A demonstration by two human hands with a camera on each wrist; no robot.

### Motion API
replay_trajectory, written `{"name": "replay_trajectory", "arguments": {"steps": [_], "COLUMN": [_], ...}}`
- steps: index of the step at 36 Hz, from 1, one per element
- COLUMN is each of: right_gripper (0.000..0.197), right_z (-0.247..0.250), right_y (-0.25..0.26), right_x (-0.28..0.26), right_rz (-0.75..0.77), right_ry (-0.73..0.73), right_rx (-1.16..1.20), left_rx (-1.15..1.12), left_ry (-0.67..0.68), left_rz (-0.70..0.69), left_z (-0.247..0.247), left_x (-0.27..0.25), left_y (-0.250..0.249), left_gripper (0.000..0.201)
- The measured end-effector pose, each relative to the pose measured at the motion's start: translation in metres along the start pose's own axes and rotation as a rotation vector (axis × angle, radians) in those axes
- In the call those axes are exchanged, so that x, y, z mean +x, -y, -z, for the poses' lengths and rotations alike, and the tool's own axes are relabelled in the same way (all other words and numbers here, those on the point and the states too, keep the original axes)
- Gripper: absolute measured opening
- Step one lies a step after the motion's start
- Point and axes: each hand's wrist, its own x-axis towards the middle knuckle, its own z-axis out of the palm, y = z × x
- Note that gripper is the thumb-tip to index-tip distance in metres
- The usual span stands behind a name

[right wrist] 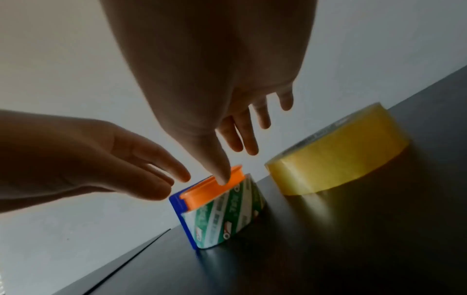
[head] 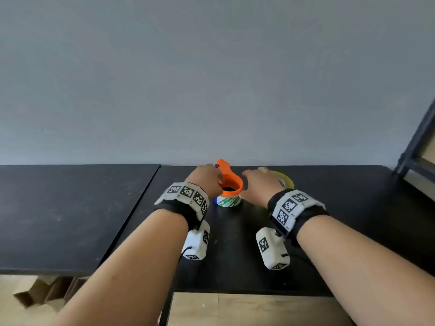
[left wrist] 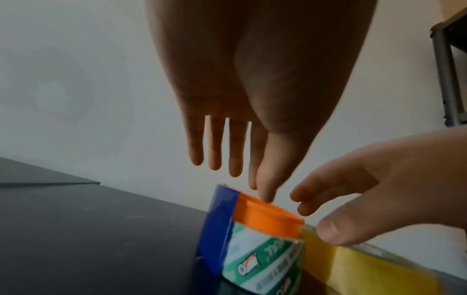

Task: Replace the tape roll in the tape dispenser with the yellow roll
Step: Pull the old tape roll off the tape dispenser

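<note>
Orange plastic tape dispenser [head: 229, 182], round, holding green-printed roll [head: 227, 201], on matte black bench [head: 329, 220]. Glossy yellow roll [right wrist: 338, 149] beside it. Left hand [head: 207, 178], right hand [head: 261, 182]: fingers extended, grasping nothing.

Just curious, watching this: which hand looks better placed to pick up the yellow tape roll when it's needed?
The right hand, probably. The translucent yellow tape roll lies flat on the black table just beyond it, while the left hand is across the orange dispenser.
</note>
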Motion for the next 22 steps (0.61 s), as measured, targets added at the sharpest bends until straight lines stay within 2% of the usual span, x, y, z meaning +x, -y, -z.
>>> {"name": "replay_trajectory", "arguments": {"steps": [5,9,15,22], "right_gripper": [0.045,0.038,0.033,0.038], "right_z": [-0.012,-0.020,-0.025,-0.028], "right_y": [-0.003,-0.003,0.000,0.010], "right_x": [0.003,0.010,0.010,0.005], "right_rz": [-0.007,0.014,0.055,0.064], "right_ry": [0.084,0.090,0.007,-0.071], "right_rx": [-0.030,-0.055,0.028,0.004], "left_rx": [0.019,0.036,0.071,0.039], "left_ry": [0.087,0.074,0.099,0.095], "left_rz": [0.044,0.108,0.125,0.156], "left_z": [-0.012,-0.016,-0.009,-0.006], "left_x": [0.003,0.008,0.005,-0.005], "left_y": [-0.002,-0.001,-0.003,0.000], "left_gripper": [0.031,0.032,0.028,0.032]}}
